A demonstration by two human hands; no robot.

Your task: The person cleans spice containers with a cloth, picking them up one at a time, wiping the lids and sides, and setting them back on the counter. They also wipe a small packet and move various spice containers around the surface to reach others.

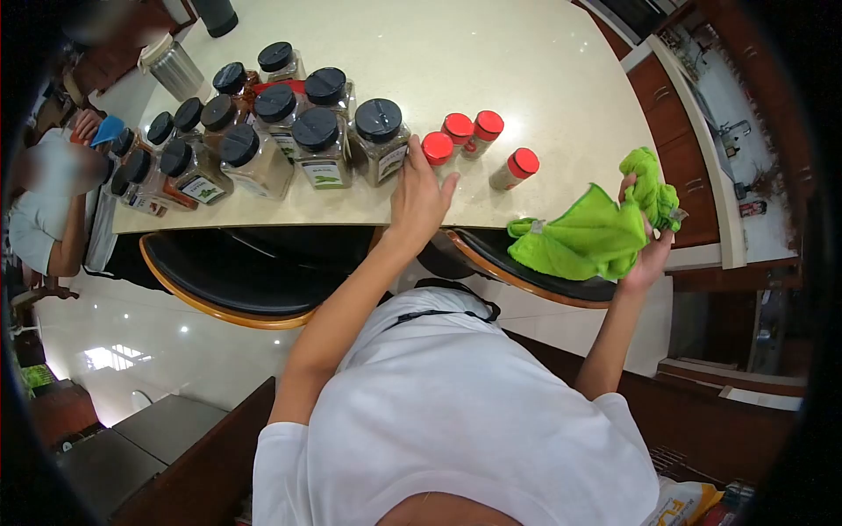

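Observation:
My left hand rests at the table's near edge with its fingers stretched out and its thumb apart. Its fingertips are against or just beside the right side of a black-lidded spice jar, close to a small red-capped spice bottle. Two more red-capped bottles stand behind, and another red-capped bottle stands apart to the right. Bright green cloth is bunched in my right hand, closed around it. Part of the cloth hangs over the table edge; a bundled portion sticks up above the fingers.
Several black-lidded spice jars crowd the left of the pale table. A clear ribbed container and a dark cylinder stand farther back. Black-seated chairs are tucked under the edge. Another person is at far left.

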